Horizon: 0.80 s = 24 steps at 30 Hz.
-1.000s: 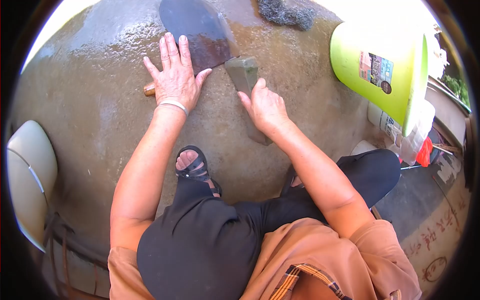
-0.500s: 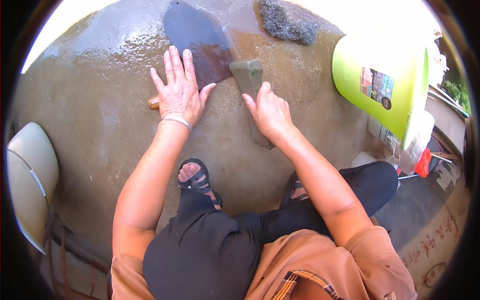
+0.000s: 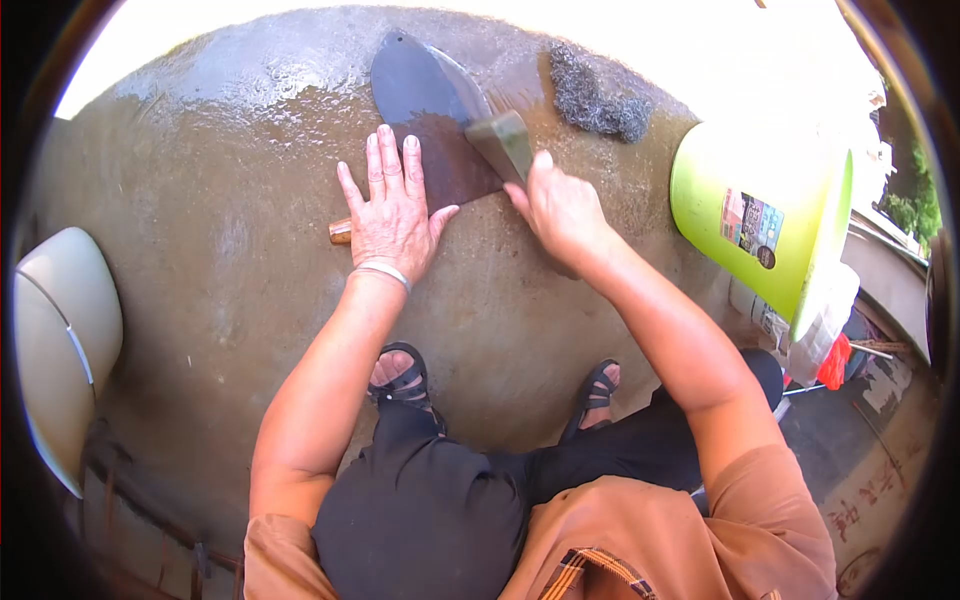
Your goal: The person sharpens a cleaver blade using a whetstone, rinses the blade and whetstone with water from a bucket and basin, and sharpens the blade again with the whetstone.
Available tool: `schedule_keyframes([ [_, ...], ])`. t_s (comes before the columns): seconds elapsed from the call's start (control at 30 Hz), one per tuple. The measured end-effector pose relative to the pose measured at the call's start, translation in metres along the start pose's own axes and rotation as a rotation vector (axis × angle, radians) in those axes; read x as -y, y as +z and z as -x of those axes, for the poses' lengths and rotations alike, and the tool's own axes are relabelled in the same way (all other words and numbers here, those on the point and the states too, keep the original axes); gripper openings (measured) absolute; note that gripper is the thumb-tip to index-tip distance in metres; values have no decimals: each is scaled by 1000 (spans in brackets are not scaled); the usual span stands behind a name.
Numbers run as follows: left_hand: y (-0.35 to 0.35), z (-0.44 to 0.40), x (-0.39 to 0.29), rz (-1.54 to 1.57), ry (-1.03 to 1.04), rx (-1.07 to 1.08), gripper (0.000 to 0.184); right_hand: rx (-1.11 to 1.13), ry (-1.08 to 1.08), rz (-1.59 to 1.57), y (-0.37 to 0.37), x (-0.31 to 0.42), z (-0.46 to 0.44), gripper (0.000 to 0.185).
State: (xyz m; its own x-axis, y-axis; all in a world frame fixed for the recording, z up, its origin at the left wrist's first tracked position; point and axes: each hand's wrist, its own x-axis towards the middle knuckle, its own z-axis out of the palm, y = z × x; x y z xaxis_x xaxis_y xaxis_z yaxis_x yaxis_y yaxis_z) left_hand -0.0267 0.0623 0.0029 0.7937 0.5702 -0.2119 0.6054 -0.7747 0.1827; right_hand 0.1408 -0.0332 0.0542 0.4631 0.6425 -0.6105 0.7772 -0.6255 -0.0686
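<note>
A broad dark cleaver (image 3: 445,140) lies flat and wet on the concrete floor, its blade pointing away from me. The end of its wooden handle (image 3: 341,232) sticks out left of my left hand (image 3: 392,225). That hand is open, fingers spread, lying over the handle end of the cleaver and pressing down. In my right hand (image 3: 560,215) is a grey-green whetstone (image 3: 507,142), gripped at its near part. The stone's far end rests over the blade's right edge and looks slightly blurred. My fingers and palm hide its lower part.
A tangled clump of metal scouring wire (image 3: 598,95) lies beyond the cleaver to the right. A lime-green bucket (image 3: 700,200) stands at the right, with bags and a red scrap (image 3: 834,362) near it. At the left is a pale rounded object (image 3: 75,310). My sandalled feet flank the near floor.
My right hand has pushed the whetstone farther up and left, onto the cleaver's edge. The left hand keeps its place on the cleaver. The whole view has shifted slightly.
</note>
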Motion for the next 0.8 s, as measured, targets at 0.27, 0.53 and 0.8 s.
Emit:
schedule_keyframes([
  [0.27,-3,-1,3,-1,37,5,88,-225,-246,-10,-46,39,-89,39],
  [0.53,-1,1,6,54,24,-18,89,-41,-248,135,-42,1,-48,37],
  [0.8,-1,-1,4,36,40,-33,90,-325,-301,73,-50,44,-108,36],
])
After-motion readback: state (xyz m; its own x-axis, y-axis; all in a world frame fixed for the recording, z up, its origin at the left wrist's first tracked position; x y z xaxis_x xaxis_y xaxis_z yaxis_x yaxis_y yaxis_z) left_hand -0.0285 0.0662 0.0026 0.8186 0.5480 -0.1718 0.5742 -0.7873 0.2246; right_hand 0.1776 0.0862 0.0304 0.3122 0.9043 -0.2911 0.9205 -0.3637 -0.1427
